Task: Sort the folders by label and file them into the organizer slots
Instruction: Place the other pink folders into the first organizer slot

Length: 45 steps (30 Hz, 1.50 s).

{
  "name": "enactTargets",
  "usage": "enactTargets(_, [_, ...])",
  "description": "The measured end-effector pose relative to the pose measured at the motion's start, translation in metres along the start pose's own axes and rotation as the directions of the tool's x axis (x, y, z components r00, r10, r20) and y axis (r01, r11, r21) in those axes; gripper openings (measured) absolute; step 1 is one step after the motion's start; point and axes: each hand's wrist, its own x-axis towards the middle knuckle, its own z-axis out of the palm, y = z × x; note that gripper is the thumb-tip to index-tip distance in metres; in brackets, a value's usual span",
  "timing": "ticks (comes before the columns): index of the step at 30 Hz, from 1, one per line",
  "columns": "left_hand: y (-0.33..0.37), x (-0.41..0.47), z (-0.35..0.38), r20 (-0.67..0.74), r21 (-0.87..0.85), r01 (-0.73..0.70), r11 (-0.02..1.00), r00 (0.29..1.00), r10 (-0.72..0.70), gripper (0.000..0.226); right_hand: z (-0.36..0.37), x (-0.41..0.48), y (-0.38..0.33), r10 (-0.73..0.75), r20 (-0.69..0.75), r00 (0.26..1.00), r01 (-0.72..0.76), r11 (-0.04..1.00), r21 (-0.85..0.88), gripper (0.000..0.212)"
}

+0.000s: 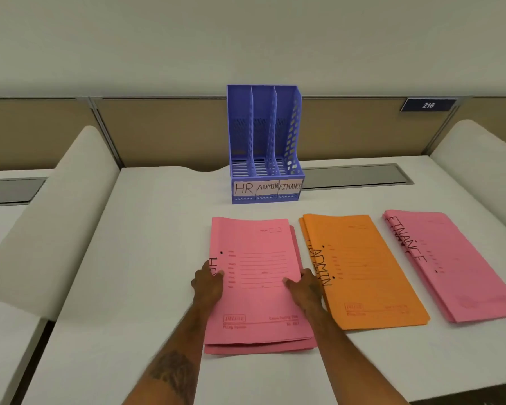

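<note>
**A:** What fills most of the frame?

**B:** A white desk [158, 229]. It runs from the bottom edge up to a tan partition across the middle.

**A:** And on it?

**B:** Three piles of folders sit in a row across the lower half. The pink HR stack [257, 305] lies at centre. The orange ADMIN stack [365, 276] is just right of it. The pink FINANCE stack [462, 276] is near the right edge, apart from the orange one.

**A:** Where is the organizer?

**B:** The blue organizer [265, 141] stands upright at centre frame, above the HR stack and against the partition. Paper labels on its front read HR, ADMIN, FINANCE from left to right, one under each slot.

**A:** The hands?

**B:** Both are on the HR stack. The left hand [208, 283] clasps its left edge, with the thumb on the top cover over the handwritten letters and the fingers wrapped at the side. The right hand [304, 287] clasps the right edge likewise, thumb on top. I cannot tell how many folders they have hold of.

**A:** Anything smaller?

**B:** A dark number plate [428, 105] reading 216, upper right.
</note>
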Motion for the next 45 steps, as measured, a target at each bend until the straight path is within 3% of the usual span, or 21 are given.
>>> enactTargets(8, [0.002, -0.002, 0.003, -0.025, 0.013, 0.112, 0.994, 0.993, -0.112, 0.045, 0.0, 0.005, 0.005, -0.136, -0.047, 0.99, 0.12, 0.958, -0.261, 0.069])
enactTargets(20, [-0.001, -0.027, 0.008, -0.022, 0.004, 0.122, 0.993, 0.992, -0.122, 0.049, 0.002, -0.001, 0.009, -0.168, 0.076, 0.983, 0.183, 0.945, -0.27, 0.068])
enactTargets(22, [0.004, -0.032, 0.008, -0.063, 0.039, 0.082, 0.996, 0.995, -0.08, 0.049, 0.0, -0.004, 0.01, -0.157, 0.12, 0.98, 0.184, 0.947, -0.262, 0.072])
enactTargets(28, [0.016, -0.05, 0.008, -0.072, -0.204, -0.017, 0.979, 0.997, 0.002, 0.059, -0.011, -0.008, 0.006, -0.156, 0.216, 0.964, 0.2, 0.96, -0.198, 0.07])
enactTargets(32, [0.031, -0.056, 0.003, -0.109, -0.204, -0.123, 0.971, 0.989, 0.102, 0.043, -0.025, -0.008, -0.013, -0.207, 0.266, 0.941, 0.268, 0.938, -0.218, 0.076])
enactTargets(39, [0.079, -0.072, -0.006, -0.241, -0.225, -0.31, 0.924, 0.936, 0.256, 0.036, -0.072, -0.022, -0.135, -0.496, 0.201, 0.845, 0.522, 0.846, -0.109, 0.071])
enactTargets(45, [0.128, -0.083, -0.007, -0.361, -0.197, -0.439, 0.877, 0.864, 0.351, 0.025, -0.112, -0.05, -0.233, -0.626, 0.141, 0.767, 0.642, 0.738, -0.21, 0.094])
